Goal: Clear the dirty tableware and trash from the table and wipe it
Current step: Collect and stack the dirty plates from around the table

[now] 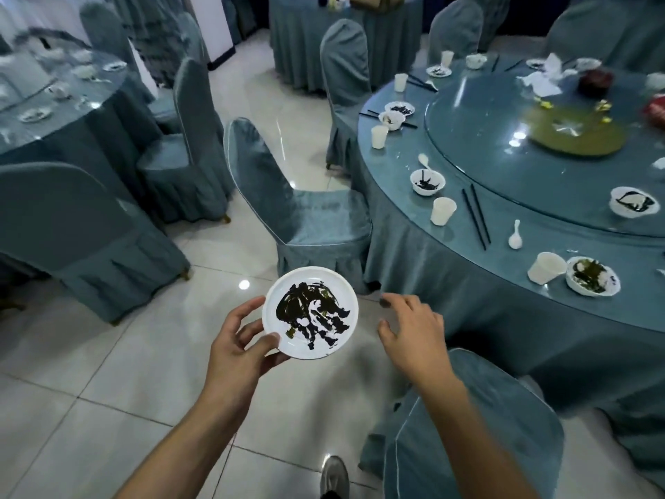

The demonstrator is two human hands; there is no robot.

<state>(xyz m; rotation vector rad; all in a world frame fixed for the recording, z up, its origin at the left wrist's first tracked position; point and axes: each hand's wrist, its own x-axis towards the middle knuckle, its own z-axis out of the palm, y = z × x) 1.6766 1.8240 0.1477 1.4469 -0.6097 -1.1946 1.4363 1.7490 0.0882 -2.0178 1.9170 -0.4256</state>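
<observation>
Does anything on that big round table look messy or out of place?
Yes. Crumpled white napkins lie strewn on the glass turntable, and a smeared bowl sits on its edge. Near the table rim, a white spoon lies loose, apart from any bowl. The left hand holds a dirty plate over the floor.

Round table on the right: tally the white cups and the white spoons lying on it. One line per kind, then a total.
White cups: 5
White spoons: 2
Total: 7
The table runs out of frame on the right, so this covers only the visible part.
</observation>
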